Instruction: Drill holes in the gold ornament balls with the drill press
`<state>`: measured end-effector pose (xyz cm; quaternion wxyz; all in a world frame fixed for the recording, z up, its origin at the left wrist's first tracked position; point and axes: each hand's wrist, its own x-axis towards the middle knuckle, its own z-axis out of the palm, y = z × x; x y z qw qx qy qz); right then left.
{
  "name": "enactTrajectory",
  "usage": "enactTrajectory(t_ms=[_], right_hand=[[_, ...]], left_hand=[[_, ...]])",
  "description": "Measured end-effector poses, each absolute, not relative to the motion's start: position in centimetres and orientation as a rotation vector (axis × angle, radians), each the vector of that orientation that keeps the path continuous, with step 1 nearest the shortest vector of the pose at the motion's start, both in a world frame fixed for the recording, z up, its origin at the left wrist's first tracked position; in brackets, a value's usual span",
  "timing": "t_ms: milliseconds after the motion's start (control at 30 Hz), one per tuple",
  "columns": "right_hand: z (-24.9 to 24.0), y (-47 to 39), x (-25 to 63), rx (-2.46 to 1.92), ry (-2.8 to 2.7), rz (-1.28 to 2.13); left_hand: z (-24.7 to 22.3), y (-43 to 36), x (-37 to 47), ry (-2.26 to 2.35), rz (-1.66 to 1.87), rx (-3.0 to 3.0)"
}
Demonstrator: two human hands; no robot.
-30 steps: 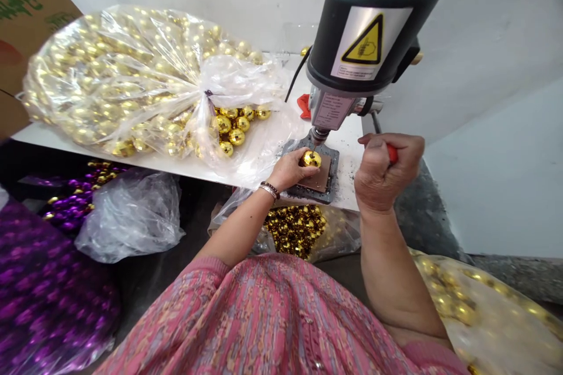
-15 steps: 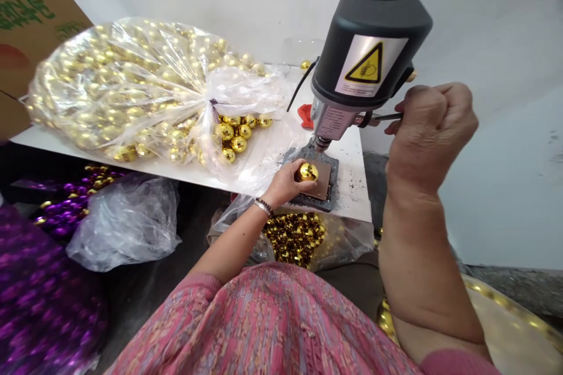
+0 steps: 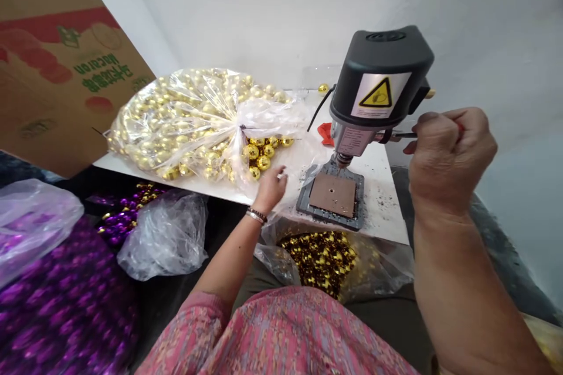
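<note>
While gold balls spill from clear bag.

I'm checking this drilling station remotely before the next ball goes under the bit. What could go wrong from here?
1. The right hand grips the drill press lever; pulled early, the bit could catch fingers.
2. The left hand reaches into the open bag of gold balls at the table edge; loose balls may roll off.
3. Shavings surround the base plate, so a ball might seat unevenly.

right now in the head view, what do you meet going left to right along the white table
cardboard box → clear bag of gold balls → left hand → brown drill pad → right hand on the drill press lever
</note>
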<state>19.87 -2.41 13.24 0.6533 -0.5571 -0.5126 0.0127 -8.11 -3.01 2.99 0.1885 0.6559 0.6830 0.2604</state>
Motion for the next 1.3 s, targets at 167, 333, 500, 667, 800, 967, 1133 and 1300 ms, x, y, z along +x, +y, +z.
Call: enactTrajectory(t_ms=[167,333,500,667,800,967,1133,1300], right_hand=[[14.5,-3.5,18.9,-1.329,-1.065,0.115],[14.5,-4.0,18.8,-1.329,-1.086,0.128],[14.2,-4.0,18.9,-1.295,-1.111,0.126],[14.0,-3.8,18.9,-1.306,-1.139,0.094],[13.8,-3.5,18.8,-1.259,-1.134,0.068],[13.7,-3.4,18.7,-1.249,-1.155,0.076],[13.4,-2.9,18.9,-1.165,-1.200,0.072],[13.0,-2.4,19.2,-1.101,-1.257,0.048]], left_hand=[[4.2,1.5,-11.0,2.352,0.356,1.941],[3.3,2.6,-11.9,2.385,0.053,2.019],[3.4,2.8,-12.2,2.262,0.245,1.962],[3.2,0.5,-11.2,1.454,0.948,1.471],[1.9,-1.9,-9.4,0.887,0.944,0.823],[0.7,-3.1,-7.2,0.767,0.932,0.621],[1.6,-2.9,-5.0,0.893,0.901,0.799],[3.1,-2.3,-2.1,1.072,0.766,1.028]])
